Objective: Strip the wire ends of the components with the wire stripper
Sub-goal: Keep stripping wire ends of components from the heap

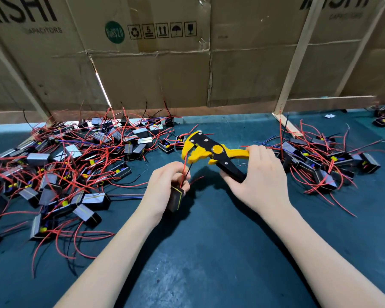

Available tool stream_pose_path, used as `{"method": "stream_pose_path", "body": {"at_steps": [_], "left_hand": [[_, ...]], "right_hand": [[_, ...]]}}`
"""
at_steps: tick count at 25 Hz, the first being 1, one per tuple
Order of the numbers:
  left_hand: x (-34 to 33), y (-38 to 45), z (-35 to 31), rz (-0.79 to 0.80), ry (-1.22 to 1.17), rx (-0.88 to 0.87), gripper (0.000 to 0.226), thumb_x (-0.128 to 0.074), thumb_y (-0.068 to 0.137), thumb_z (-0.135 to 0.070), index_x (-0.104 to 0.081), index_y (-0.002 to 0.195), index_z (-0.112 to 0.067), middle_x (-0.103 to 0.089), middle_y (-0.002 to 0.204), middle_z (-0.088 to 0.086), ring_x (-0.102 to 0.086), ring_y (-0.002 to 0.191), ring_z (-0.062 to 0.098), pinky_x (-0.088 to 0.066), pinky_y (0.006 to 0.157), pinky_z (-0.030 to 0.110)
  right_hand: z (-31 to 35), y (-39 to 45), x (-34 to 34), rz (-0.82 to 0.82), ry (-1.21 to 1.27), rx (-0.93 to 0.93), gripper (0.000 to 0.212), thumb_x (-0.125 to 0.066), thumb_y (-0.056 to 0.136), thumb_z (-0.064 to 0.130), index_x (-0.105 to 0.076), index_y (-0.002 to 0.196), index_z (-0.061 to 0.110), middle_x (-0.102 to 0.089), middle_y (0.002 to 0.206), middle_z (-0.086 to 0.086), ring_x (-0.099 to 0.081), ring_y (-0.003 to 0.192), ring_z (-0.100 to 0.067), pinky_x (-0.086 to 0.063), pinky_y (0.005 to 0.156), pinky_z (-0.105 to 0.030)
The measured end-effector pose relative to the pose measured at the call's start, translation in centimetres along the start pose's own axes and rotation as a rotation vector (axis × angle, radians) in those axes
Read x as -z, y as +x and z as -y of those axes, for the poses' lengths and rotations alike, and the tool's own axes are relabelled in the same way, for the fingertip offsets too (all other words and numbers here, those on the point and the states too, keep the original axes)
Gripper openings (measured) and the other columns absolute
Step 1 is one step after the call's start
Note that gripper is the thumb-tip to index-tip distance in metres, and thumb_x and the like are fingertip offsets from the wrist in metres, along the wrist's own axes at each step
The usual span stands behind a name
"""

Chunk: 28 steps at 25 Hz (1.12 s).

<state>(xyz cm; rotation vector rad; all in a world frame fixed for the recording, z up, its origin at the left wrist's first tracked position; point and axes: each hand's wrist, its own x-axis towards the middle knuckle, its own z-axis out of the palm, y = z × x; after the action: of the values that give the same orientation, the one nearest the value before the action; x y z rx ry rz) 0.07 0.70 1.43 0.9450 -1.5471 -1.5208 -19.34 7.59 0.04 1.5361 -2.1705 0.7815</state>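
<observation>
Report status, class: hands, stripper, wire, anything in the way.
Left hand grips component, red wire up at stripper head. Right hand grips stripper handles. Nothing blocking; piles at both sides.

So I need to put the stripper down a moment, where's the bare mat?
Bare mat lies between and below the forearms, and behind the wire stripper up to the cardboard wall. Crowded: left pile and right pile.

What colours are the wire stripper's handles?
The wire stripper has one yellow and one black handle, seen in the head view.
</observation>
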Motion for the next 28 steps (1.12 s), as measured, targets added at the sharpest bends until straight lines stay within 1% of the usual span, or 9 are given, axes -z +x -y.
{"method": "stream_pose_path", "body": {"at_steps": [2,4,7,9,12,15,19,24,28], "left_hand": [[0.4,0.1,0.4,0.043,0.091,-0.085,0.035,-0.042,0.101,-0.013,-0.048,0.068,-0.005,-0.045,0.053,-0.002,-0.040,0.047,0.011,-0.034,0.048,0.017],[0.6,0.1,0.7,0.061,0.170,-0.163,0.039,-0.043,0.103,-0.015,-0.047,0.065,-0.010,-0.044,0.056,-0.004,-0.039,0.055,0.013,-0.033,0.054,0.017],[0.6,0.2,0.9,0.045,0.218,-0.196,0.041,-0.045,0.103,-0.023,-0.045,0.062,-0.018,-0.043,0.058,-0.007,-0.038,0.061,0.015,-0.032,0.059,0.022],[0.6,0.2,1.2,0.029,0.302,-0.203,0.041,-0.046,0.103,-0.025,-0.045,0.062,-0.018,-0.046,0.056,-0.009,-0.040,0.060,0.011,-0.032,0.059,0.022],[0.7,0.1,1.6,-0.012,0.481,-0.230,0.041,-0.047,0.102,-0.028,-0.047,0.064,-0.013,-0.051,0.056,-0.008,-0.041,0.056,0.006,-0.033,0.058,0.020],[0.8,0.0,1.4,-0.011,0.550,-0.262,0.041,-0.049,0.101,-0.029,-0.051,0.066,-0.008,-0.057,0.059,0.000,-0.044,0.055,0.006,-0.035,0.060,0.021],[1.0,-0.4,1.0,0.013,0.565,-0.313,0.032,-0.048,0.102,-0.026,-0.052,0.072,-0.014,-0.060,0.062,0.003,-0.043,0.051,0.005,-0.035,0.055,0.016],[1.4,-0.5,0.8,0.135,0.584,-0.385,0.014,-0.049,0.102,-0.023,-0.060,0.093,-0.022,-0.058,0.067,0.004,-0.053,0.062,0.018,-0.045,0.065,0.029],[1.3,-0.7,0.7,0.209,0.492,-0.360,0.021,-0.053,0.100,-0.028,-0.068,0.087,-0.024,-0.061,0.069,-0.002,-0.055,0.062,0.014,-0.046,0.062,0.027]], "right_hand": [[-0.8,0.3,0.2,0.005,0.043,-0.077,0.061,-0.066,0.075,0.061,-0.055,0.100,0.006,-0.057,0.094,-0.010,-0.053,0.092,-0.034,-0.043,0.079,-0.043],[-1.7,0.6,0.4,0.029,0.062,-0.122,0.062,-0.063,0.075,0.063,-0.053,0.098,0.006,-0.057,0.093,-0.010,-0.053,0.092,-0.034,-0.043,0.079,-0.043],[-2.5,0.9,0.6,0.070,-0.007,-0.083,0.067,-0.062,0.074,0.066,-0.053,0.099,0.004,-0.057,0.092,-0.011,-0.054,0.091,-0.035,-0.044,0.078,-0.043],[-2.4,0.9,0.5,0.088,-0.066,-0.047,0.069,-0.060,0.073,0.068,-0.054,0.099,0.004,-0.057,0.092,-0.011,-0.054,0.090,-0.034,-0.043,0.077,-0.043],[-1.8,0.7,0.2,0.089,-0.113,-0.015,0.068,-0.059,0.073,0.070,-0.052,0.096,0.006,-0.057,0.091,-0.010,-0.054,0.088,-0.033,-0.041,0.075,-0.042],[-1.7,0.6,0.0,0.065,-0.109,0.007,0.067,-0.062,0.072,0.069,-0.054,0.096,0.007,-0.058,0.090,-0.010,-0.055,0.087,-0.033,-0.040,0.073,-0.041],[-1.9,0.6,-0.2,0.059,-0.151,0.031,0.067,-0.060,0.071,0.070,-0.054,0.097,0.008,-0.059,0.091,-0.008,-0.056,0.087,-0.032,-0.038,0.072,-0.040],[-2.6,0.7,-0.5,0.107,-0.187,-0.011,0.073,-0.053,0.071,0.075,-0.053,0.104,0.011,-0.061,0.101,-0.006,-0.055,0.098,-0.030,-0.036,0.077,-0.040],[-2.9,0.7,-0.7,0.127,-0.189,-0.045,0.077,-0.049,0.070,0.079,-0.053,0.109,0.012,-0.061,0.107,-0.005,-0.055,0.103,-0.028,-0.036,0.082,-0.041]]}}
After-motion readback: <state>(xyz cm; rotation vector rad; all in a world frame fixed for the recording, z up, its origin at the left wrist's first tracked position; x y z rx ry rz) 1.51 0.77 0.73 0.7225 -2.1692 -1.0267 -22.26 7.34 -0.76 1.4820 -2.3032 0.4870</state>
